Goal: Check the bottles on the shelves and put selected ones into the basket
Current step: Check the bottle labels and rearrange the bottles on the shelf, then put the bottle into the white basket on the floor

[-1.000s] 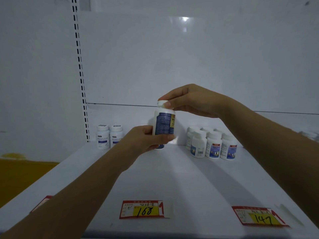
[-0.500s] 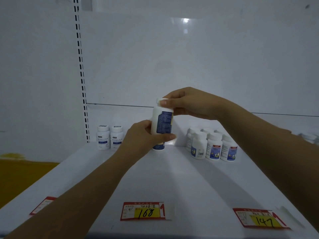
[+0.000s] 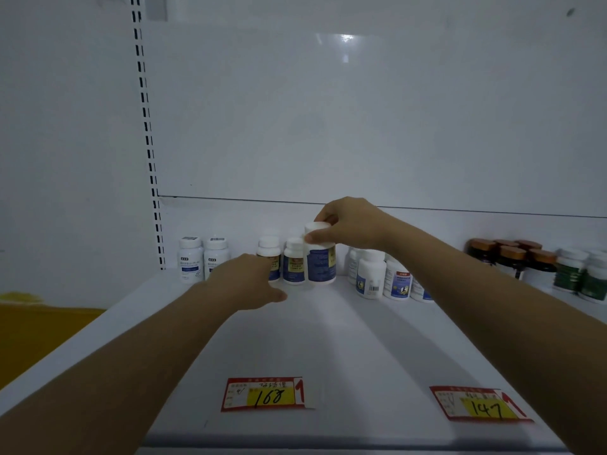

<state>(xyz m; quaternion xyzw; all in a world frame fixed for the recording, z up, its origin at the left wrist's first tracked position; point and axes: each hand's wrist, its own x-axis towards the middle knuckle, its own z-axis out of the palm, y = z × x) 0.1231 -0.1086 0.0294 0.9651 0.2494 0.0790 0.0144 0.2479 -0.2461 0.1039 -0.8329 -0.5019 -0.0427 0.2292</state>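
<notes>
White-capped pill bottle [image 3: 321, 257], centre frame: my right hand [image 3: 348, 224] pinches its cap; left hand [image 3: 253, 277] loose, empty. Light, rigid, slick; I'd grip the body.

White bottle [image 3: 321, 257], blue label; upright on shelf [image 3: 328, 339]; beside matching bottles [image 3: 293, 262].

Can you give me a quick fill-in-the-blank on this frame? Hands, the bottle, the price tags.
1. The right hand grips the blue-label bottle by its white ____.
2. The left hand is ____, holding nothing, in front of the row of bottles.
3. The price tag nearer the left arm reads ____.
4. The brown-capped jars stand on the ____ side of the shelf.

Missing words: cap; open; 168; right
</notes>
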